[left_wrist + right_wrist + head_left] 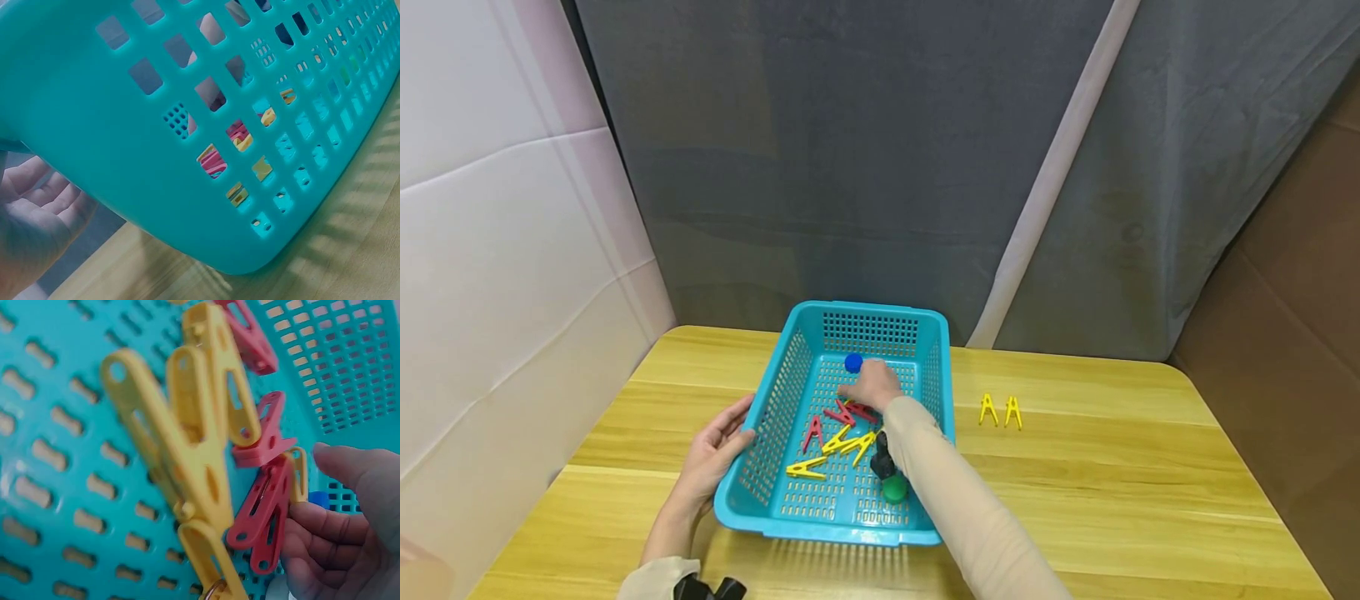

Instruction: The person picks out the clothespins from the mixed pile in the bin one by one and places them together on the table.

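A blue plastic basket (835,533) with slotted walls stands on the table. My left hand (718,446) is against its left side, thumb at the rim; its bent fingers (65,200) show past the basket's edge in the left wrist view. My right hand (874,385) reaches inside, where a yellow clothespin (299,475) appears between the spread thumb and forefinger. A red clothespin (262,506) lies right beside those fingers. Several more yellow clothespins (807,469) and red clothespins (813,432) are scattered over the basket floor.
Inside the basket, a blue round object (853,362) is by the right hand and a green round object (894,488) is near the front right. Two yellow clothespins (1012,412) stand apart on the wooden table (1112,483) to the right. A grey curtain (850,167) hangs behind.
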`<state>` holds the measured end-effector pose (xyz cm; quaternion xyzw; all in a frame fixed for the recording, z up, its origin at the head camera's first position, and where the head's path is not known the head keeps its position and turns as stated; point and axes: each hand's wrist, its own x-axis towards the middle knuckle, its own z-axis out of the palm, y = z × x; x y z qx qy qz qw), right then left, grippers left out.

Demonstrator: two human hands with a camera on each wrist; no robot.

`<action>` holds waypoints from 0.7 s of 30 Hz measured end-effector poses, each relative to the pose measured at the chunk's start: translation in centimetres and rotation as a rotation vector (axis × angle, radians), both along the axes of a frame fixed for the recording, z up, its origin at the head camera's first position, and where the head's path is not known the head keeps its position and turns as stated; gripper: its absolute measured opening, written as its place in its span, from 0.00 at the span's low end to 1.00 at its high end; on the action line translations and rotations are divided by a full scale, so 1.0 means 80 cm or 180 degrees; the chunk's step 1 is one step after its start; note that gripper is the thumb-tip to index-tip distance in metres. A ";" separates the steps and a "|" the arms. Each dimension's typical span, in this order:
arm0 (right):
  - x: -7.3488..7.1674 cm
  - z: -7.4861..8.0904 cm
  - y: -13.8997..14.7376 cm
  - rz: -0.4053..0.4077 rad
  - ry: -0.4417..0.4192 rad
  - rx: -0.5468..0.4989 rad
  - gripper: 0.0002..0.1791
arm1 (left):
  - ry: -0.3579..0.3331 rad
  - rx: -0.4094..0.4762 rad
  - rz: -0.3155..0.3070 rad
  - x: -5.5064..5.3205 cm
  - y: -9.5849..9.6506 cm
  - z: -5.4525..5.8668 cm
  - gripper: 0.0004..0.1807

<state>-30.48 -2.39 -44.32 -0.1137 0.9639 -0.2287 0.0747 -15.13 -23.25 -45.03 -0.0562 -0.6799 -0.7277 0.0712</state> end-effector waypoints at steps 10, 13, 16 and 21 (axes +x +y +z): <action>0.009 0.001 -0.002 -0.0109 0.0164 0.0239 0.23 | -0.0035 0.0047 0.0004 0.002 0.002 0.001 0.29; 0.008 0.002 -0.002 -0.0082 0.0152 0.0225 0.22 | -0.0015 0.0062 -0.0007 0.002 0.001 0.000 0.29; 0.007 0.001 -0.002 -0.0088 0.0166 0.0148 0.22 | 0.0012 0.0086 -0.0018 0.002 0.001 0.000 0.29; 0.005 -0.003 -0.003 -0.0071 0.0274 0.0049 0.24 | 0.0052 0.0088 -0.0002 0.002 0.001 -0.001 0.29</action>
